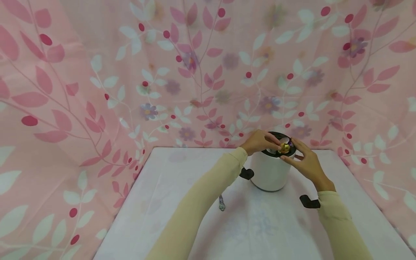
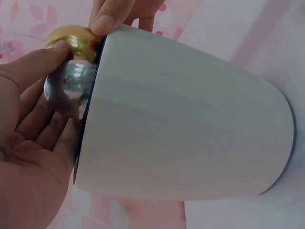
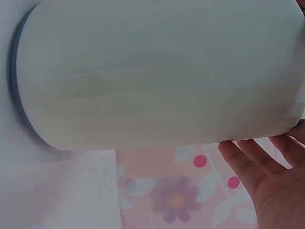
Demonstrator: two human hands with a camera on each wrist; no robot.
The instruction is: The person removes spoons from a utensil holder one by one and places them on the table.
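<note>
A white canister (image 1: 270,175) stood upright on the desk (image 1: 182,169), towards the far edge and right of centre. A gold ball (image 1: 285,148) sat at its open top, within the black rim (image 1: 270,154). A silver ball (image 2: 78,74) showed directly beside the gold one, also projecting above the rim; other shiny contents were too small to identify.

The left hand (image 1: 260,142) was over the mouth, pinching the gold ball, its thumb pressed to the surface; the palm faced the silver ball. The right hand (image 1: 307,163) gripped the canister near the top, thumb at the front of the rim, the other fingers spread along the side with their tips touching the wall.

Both arms wore pale yellow sleeves (image 1: 201,196), and a black attachment (image 1: 310,202) projected near each wrist. An ornate metal handle (image 1: 222,204) lay on the desk, partly hidden by the left sleeve. Pink floral cloth (image 1: 208,72) hung behind the desk and at both sides.
</note>
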